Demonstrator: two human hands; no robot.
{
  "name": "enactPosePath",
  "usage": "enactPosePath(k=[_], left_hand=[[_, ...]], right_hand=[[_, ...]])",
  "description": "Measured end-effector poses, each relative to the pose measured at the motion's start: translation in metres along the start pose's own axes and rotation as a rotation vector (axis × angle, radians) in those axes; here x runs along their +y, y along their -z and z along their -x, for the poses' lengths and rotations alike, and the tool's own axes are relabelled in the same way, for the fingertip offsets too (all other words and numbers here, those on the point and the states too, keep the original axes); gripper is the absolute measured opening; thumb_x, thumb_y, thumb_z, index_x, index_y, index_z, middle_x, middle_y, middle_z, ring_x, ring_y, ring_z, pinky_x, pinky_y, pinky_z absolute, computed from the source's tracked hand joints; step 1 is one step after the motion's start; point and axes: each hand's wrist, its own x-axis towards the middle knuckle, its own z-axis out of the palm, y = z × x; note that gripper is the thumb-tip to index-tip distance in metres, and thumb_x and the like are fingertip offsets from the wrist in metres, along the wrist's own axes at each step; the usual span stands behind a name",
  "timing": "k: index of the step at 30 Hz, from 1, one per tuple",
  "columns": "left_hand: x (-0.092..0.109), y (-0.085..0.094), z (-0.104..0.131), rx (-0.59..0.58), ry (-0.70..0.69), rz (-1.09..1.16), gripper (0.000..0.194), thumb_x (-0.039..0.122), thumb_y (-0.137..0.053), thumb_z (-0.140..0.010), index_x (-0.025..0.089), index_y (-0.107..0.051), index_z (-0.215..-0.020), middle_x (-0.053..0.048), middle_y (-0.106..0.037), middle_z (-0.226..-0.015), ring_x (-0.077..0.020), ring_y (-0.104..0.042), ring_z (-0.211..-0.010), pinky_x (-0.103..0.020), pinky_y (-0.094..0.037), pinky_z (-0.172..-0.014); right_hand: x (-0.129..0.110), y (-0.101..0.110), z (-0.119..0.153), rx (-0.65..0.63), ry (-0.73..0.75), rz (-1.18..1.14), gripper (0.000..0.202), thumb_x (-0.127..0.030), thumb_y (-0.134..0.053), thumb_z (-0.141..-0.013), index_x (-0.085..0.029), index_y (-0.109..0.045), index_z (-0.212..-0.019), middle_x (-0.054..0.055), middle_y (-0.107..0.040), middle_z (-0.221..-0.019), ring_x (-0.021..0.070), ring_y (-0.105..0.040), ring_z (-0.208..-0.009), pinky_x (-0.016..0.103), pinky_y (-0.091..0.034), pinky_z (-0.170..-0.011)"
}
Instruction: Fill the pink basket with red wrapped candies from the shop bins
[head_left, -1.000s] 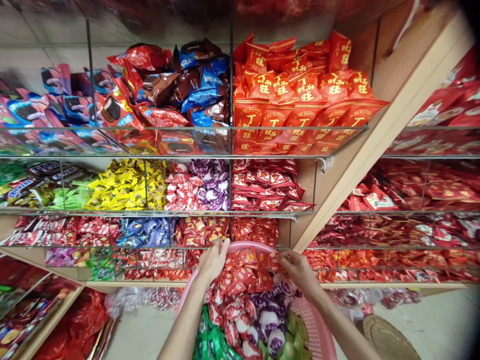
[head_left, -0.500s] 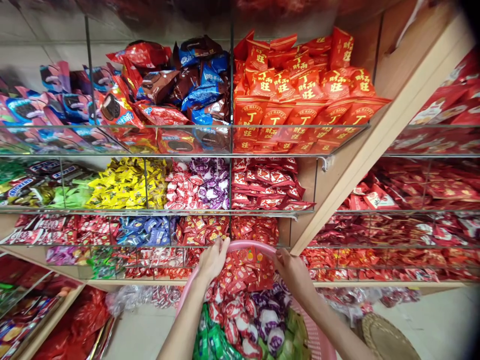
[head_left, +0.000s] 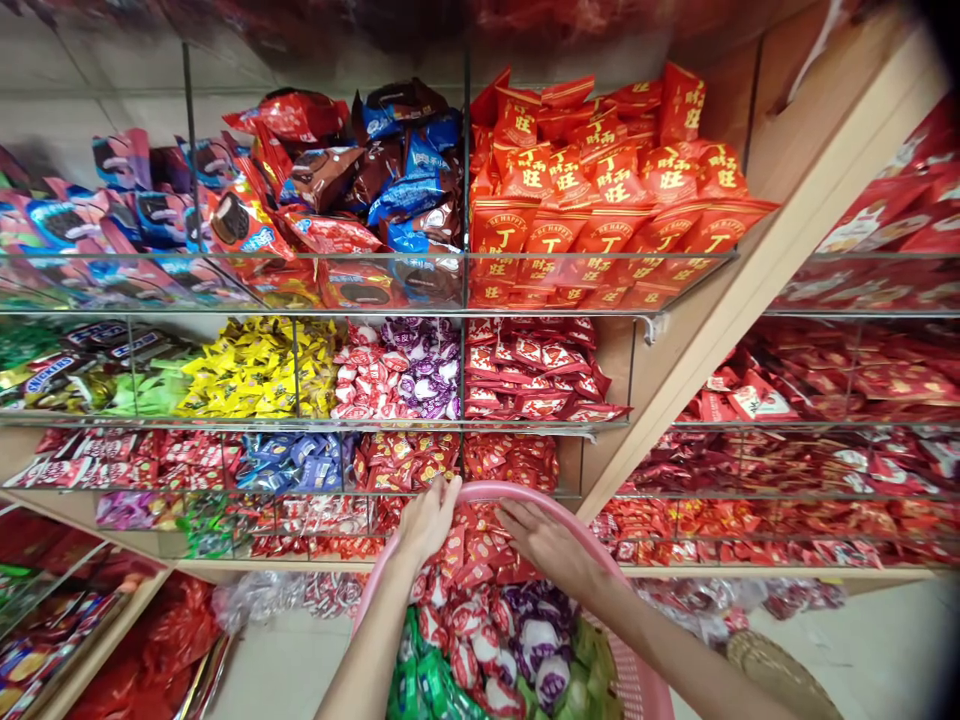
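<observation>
Handling the red packets (head_left: pixel 476 550) in the far part of the pink basket (head_left: pixel 651 672) seems the step in hand. The right hand (head_left: pixel 534 535) spreads over them, fingers extended, while the left hand (head_left: pixel 426 525) grips the far-left rim; the next move calls for a steady basket.
</observation>
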Motion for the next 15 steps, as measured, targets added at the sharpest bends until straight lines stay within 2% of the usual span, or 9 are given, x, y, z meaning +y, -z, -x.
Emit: enactPosePath(k=[4, 8, 15], left_hand=[[0.001, 0.000, 0.001, -0.002, 0.006, -0.011, 0.060, 0.058, -0.009, -0.087, 0.020, -0.055, -0.097, -0.011, -0.068, -0.089, -0.0281, -0.062, -0.088, -0.035, -0.041, -0.075], [0.001, 0.001, 0.001, -0.002, 0.000, -0.019, 0.061, 0.058, -0.008, -0.087, 0.019, -0.055, -0.094, -0.010, -0.068, -0.084, -0.0280, -0.063, -0.085, -0.035, -0.041, -0.073], [0.001, 0.001, 0.001, 0.001, -0.004, -0.017, 0.061, 0.059, -0.007, -0.086, 0.021, -0.054, -0.093, -0.010, -0.068, -0.083, -0.0283, -0.063, -0.084, -0.036, -0.042, -0.072]], right_hand=[[0.000, 0.012, -0.003, -0.041, -0.025, -0.024, 0.044, -0.020, -0.048, -0.084, -0.020, -0.042, -0.128, 0.010, -0.049, -0.128, 0.0233, -0.045, -0.117, 0.039, -0.039, -0.096], [0.003, 0.029, -0.005, -0.063, 0.013, -0.119, 0.051, -0.033, -0.054, -0.082, -0.019, -0.041, -0.129, 0.010, -0.047, -0.129, 0.0236, -0.045, -0.116, 0.037, -0.042, -0.094], [0.008, 0.038, -0.012, -0.068, 0.000, -0.119, 0.038, -0.028, -0.053, -0.083, -0.018, -0.050, -0.120, 0.009, -0.055, -0.119, 0.0208, -0.051, -0.109, 0.035, -0.041, -0.095]])
